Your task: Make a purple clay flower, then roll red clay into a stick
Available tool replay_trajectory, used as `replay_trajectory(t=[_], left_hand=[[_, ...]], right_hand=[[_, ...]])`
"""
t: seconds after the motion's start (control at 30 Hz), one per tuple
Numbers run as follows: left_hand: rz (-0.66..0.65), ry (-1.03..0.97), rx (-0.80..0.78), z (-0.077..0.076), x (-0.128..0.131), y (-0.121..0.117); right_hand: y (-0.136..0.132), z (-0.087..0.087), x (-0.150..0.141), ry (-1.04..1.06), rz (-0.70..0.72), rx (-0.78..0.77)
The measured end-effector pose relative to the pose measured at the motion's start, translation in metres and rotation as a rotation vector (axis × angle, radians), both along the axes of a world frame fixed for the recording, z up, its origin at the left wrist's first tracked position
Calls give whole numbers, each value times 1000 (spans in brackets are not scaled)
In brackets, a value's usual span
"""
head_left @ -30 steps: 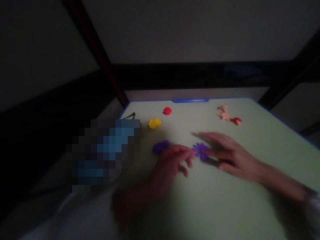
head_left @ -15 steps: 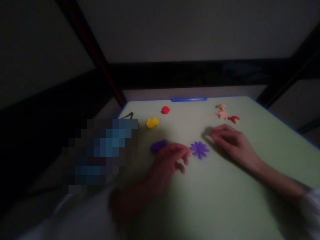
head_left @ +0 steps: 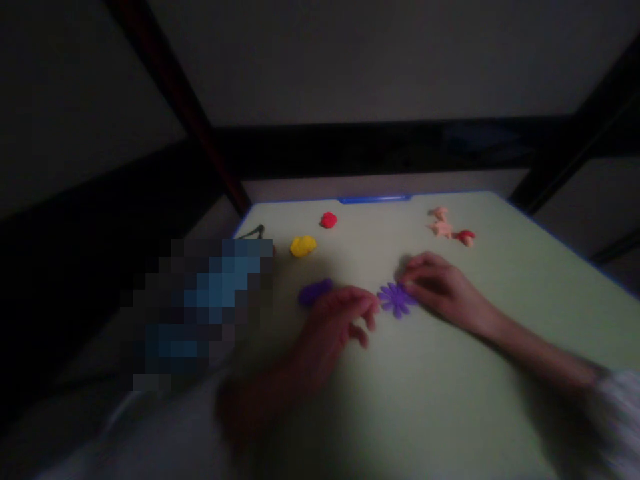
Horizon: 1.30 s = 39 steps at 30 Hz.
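Pale tabletop, right hand at purple flower (many-petalled)

The 1 view is from my head, facing forward and down across the table. My left hand and right hand are near to it. The far edge with its 2 corners is farther, and the view reaches also beyond this edge.

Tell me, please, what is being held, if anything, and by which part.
The right hand reaches the purple flower at its right petals; whether it grips cannot be told. The left hand seems empty.
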<state>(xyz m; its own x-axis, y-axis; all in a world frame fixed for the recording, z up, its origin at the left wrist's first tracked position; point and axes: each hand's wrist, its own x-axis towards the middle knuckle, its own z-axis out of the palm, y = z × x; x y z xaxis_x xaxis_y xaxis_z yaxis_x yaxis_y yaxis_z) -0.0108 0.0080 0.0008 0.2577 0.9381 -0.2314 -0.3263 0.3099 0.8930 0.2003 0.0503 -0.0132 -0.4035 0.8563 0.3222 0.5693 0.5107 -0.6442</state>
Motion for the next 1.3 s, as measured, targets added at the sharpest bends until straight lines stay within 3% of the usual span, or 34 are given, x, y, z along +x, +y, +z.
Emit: replay_trajectory(t=[0.13,0.27,0.47,0.8,1.3], left_hand=[[-1,3,1,0,0,0],[36,25,33,0,0,0],[205,173,251,-3,0,8],[-13,354,285,-2,9,0],[57,325,261,-4,9,3]], right_hand=[[0,1,0,64,17,-33],[-6,10,-3,153,18,-218],[-17,26,-12,327,-34,-393],[-31,27,-29,529,-18,-546],[-33,23,-31,548,82,-565]])
